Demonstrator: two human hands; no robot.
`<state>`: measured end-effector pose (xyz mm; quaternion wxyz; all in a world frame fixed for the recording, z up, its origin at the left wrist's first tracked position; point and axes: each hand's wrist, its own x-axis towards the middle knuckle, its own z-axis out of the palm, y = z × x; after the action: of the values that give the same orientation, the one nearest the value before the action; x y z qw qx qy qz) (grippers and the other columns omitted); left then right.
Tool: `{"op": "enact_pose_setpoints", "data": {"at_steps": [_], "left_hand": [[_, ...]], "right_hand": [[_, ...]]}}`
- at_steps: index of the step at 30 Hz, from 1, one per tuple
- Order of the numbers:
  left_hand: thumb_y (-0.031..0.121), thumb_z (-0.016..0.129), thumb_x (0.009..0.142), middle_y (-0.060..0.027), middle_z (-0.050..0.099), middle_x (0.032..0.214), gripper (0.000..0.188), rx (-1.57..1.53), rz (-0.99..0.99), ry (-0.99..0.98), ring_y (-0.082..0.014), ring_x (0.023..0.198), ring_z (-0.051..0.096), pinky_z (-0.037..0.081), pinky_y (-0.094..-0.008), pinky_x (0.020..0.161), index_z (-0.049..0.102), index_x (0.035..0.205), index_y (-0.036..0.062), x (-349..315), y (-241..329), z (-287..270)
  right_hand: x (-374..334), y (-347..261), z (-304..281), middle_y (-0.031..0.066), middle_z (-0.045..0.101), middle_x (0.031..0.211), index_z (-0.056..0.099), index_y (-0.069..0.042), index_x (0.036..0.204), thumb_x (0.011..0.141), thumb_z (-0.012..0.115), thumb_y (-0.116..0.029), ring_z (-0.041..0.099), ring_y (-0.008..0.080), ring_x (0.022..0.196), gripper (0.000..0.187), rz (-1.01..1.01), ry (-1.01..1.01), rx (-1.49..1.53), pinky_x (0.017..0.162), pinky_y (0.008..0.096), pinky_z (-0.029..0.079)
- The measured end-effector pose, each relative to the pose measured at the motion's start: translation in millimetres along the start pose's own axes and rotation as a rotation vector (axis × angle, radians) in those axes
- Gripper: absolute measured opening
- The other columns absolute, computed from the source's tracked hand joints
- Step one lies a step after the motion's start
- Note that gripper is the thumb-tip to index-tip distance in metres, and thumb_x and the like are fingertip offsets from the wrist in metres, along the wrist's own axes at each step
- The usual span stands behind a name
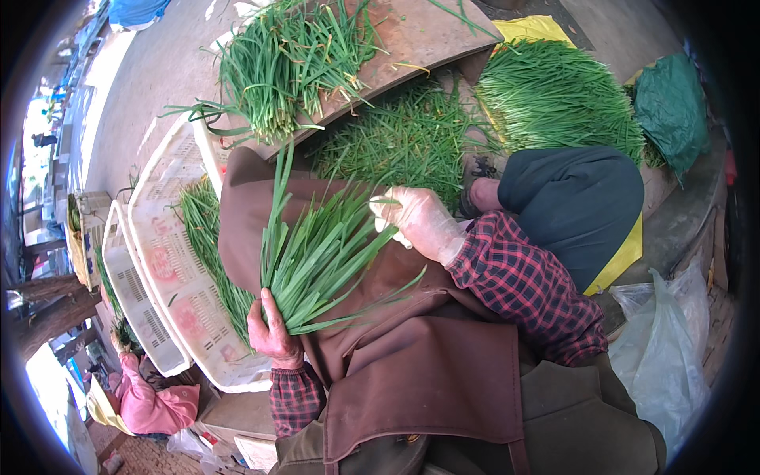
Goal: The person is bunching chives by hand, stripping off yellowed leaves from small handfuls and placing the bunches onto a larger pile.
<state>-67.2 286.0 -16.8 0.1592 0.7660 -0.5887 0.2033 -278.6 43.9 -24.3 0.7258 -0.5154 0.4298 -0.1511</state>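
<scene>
My left hand (273, 332) is closed around the lower end of a bunch of garlic chives (321, 257), its thumb laid over the stems. The long flat green leaves fan up and to the right over the brown apron (427, 372) on my lap. At the right edge of the fan is my right hand (419, 222), in a thin translucent glove with white wrapping at the fingers. Its fingers are bent together by the leaf tips; whatever they pinch is too small to make out.
Left of my lap stands a white plastic crate (170, 269) holding chives, beside a second crate (138, 297). Ahead, a board (419, 39) bears a chive heap (285, 71). Loose leaves (404, 134) cover the ground. Neat chives (554, 99) lie on yellow sheeting. A pink-sleeved person (154, 400) sits lower left.
</scene>
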Motion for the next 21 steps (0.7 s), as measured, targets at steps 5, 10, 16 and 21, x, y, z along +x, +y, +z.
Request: {"op": "enact_pose_setpoints", "data": {"at_steps": [5, 10, 16, 21], "left_hand": [[0.004, 0.066, 0.081, -0.0217, 0.064, 0.101, 0.048, 0.003, 0.0, 0.024, -0.0331, 0.08, 0.064, 0.053, -0.0393, 0.067, 0.062, 0.13, -0.0006, -3.4, -4.3, -0.4], [0.004, 0.066, 0.083, -0.0214, 0.064, 0.101, 0.048, -0.035, 0.014, 0.028, -0.0332, 0.08, 0.064, 0.053, -0.0392, 0.067, 0.061, 0.131, -0.0006, -0.5, -5.0, 0.5], [0.003, 0.064, 0.084, -0.0208, 0.064, 0.1, 0.045, -0.035, 0.011, 0.005, -0.0327, 0.08, 0.064, 0.053, -0.039, 0.067, 0.063, 0.129, -0.0008, -0.5, -4.6, -0.3], [0.0, 0.064, 0.084, -0.0204, 0.064, 0.104, 0.049, -0.023, 0.002, -0.047, -0.0326, 0.086, 0.066, 0.056, -0.0375, 0.072, 0.06, 0.133, 0.001, 1.9, 0.1, -1.0]], "right_hand": [[21.8, -8.3, -29.2, 0.0131, 0.07, 0.084, 0.069, -0.001, 0.097, 0.092, 0.066, -0.014, 0.068, 0.0231, 0.072, 0.014, -0.043, 0.288, -0.072, 0.065, 0.0325, 0.054], [50.1, -0.3, -42.9, 0.0152, 0.068, 0.104, 0.068, 0.0, 0.114, 0.092, 0.07, -0.027, 0.067, 0.0271, 0.098, 0.035, -0.578, 0.066, -0.296, 0.087, 0.0344, 0.052], [55.4, -16.1, -13.7, 0.0159, 0.068, 0.097, 0.069, 0.0, 0.102, 0.091, 0.07, -0.032, 0.065, 0.033, 0.094, 0.033, -0.557, -0.222, -0.599, 0.085, 0.0408, 0.051], [53.5, -19.9, 13.9, 0.0115, 0.068, 0.076, 0.066, 0.001, 0.086, 0.095, 0.064, -0.021, 0.065, 0.0225, 0.067, 0.023, -0.247, 0.089, -0.092, 0.067, 0.0353, 0.052]]}}
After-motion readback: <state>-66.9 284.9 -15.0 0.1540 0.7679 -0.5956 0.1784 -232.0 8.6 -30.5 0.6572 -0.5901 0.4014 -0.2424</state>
